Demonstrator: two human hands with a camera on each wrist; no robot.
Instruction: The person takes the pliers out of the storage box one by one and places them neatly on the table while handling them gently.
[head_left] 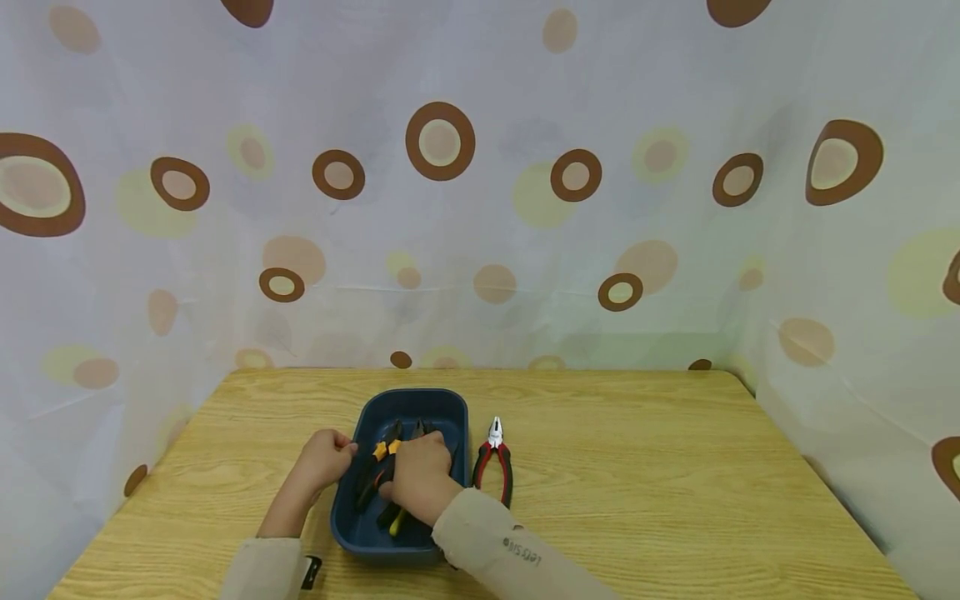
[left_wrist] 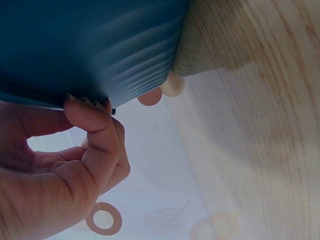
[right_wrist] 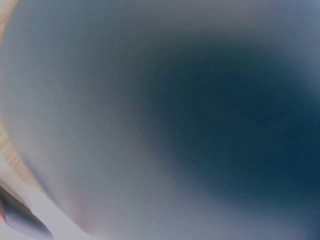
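Whether my right hand (head_left: 423,471), inside the dark-blue, rectangular plastic tub (head_left: 366,532), grips the black-and-orange-handled metal pliers (head_left: 380,451) there, I cannot tell. If my left hand (head_left: 326,458) loses its rim pinch, snagging could drag the tub into the red-and-black-handled metal pliers (head_left: 494,445) beside it on the wooden counter (head_left: 637,467).

Table (head_left: 645,475): light wood-grain top, grain running left to right, far edge straight. Backdrop sheet (head_left: 480,75): pale, printed, hanging on 3 sides, namely left, far and right; a faint horizontal crease (head_left: 465,290) crosses the lower far side, and the right side shows slanting folds. Print consists of brown rings with light centres, beige spots and yellow-green spots. Large ring (head_left: 440,141) noted near mid-width of the far side. 2 brown shapes are cut off at the upper limit of the head view. Fine leaf print (left_wrist: 172,217) visible from the left wrist.
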